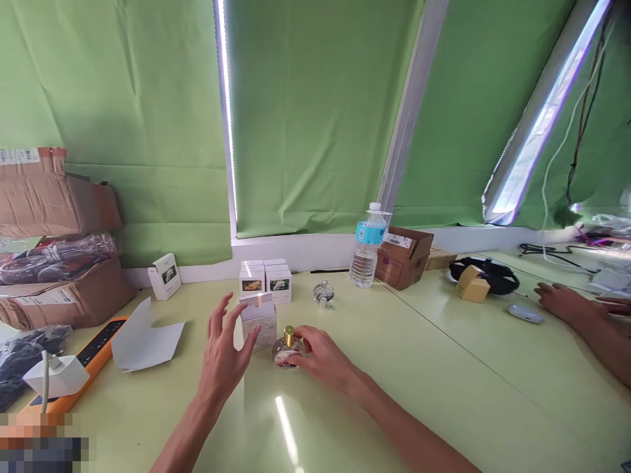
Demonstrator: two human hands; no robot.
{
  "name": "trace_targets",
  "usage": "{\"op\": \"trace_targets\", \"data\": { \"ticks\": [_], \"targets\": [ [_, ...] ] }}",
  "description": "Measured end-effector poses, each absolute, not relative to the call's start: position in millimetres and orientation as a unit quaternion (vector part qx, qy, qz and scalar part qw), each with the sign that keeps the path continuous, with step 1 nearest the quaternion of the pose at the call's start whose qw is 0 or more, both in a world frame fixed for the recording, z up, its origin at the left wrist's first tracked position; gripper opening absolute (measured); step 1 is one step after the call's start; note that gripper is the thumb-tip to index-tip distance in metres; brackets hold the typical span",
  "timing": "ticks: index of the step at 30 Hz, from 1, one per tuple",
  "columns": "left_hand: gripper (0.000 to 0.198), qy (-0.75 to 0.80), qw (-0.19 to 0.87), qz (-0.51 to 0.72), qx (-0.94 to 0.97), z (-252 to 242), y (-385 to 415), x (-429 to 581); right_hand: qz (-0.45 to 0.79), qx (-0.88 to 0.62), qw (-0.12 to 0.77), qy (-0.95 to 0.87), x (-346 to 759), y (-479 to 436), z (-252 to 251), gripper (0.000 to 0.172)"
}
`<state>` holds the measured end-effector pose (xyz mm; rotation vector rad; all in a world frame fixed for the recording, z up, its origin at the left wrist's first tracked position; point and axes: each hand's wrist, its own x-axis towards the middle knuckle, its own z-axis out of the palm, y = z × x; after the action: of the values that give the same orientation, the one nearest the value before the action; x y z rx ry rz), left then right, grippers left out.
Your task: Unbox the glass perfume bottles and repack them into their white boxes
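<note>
My right hand [325, 355] has its fingers closed round a small, rounded glass perfume bottle [282, 353] with a gold cap, low over the table. Fingers spread, my left hand [224, 351] is raised just left of an open white carton [266, 330] with printed text on its front. The carton's top flap stands up, and the perfume bottle is right in front of its lower right corner. Behind the carton, white boxes [279, 287] with flower pictures stand side by side. A clear faceted glass piece [324, 292] sits farther back to the right.
A water bottle [363, 259] and a brown carton [401, 259] stand by the window ledge. On the left are a folded white sheet [148, 345], an orange power strip [101, 345] and stacked parcels [64, 289]. Another person's hand [562, 302] rests near a mouse [525, 314] at right.
</note>
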<state>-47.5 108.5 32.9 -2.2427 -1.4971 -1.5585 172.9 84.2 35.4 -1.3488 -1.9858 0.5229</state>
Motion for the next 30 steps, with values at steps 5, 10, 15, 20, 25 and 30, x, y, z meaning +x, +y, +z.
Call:
{"op": "trace_targets", "data": {
  "ticks": [5,10,15,20,25,30],
  "targets": [
    [0.049,-0.455,-0.112,-0.474,-0.745,26.6,118.4,-51.4,0.157,-0.459,0.348,-0.802,176.7,77.2,37.4,0.023],
    [0.048,-0.428,-0.147,-0.508,-0.733,26.4,121.9,-52.7,0.110,-0.426,0.367,-0.820,174.3,67.2,49.8,0.023],
    [0.032,-0.441,-0.120,-0.512,-0.727,34.9,119.1,-54.9,0.084,-0.400,0.395,-0.823,172.7,62.9,54.5,0.023],
    [0.031,-0.442,-0.135,-0.468,-0.753,37.5,119.3,-56.3,0.069,-0.387,0.398,-0.829,173.8,61.8,52.8,0.024],
    [0.034,-0.415,-0.180,-0.479,-0.752,37.0,121.7,-57.2,0.046,-0.368,0.410,-0.833,175.1,61.0,52.8,0.025],
    [0.013,-0.384,-0.140,-0.466,-0.785,39.0,115.8,-54.0,0.032,-0.346,0.503,-0.791,176.2,58.8,58.4,0.026]
  ]
}}
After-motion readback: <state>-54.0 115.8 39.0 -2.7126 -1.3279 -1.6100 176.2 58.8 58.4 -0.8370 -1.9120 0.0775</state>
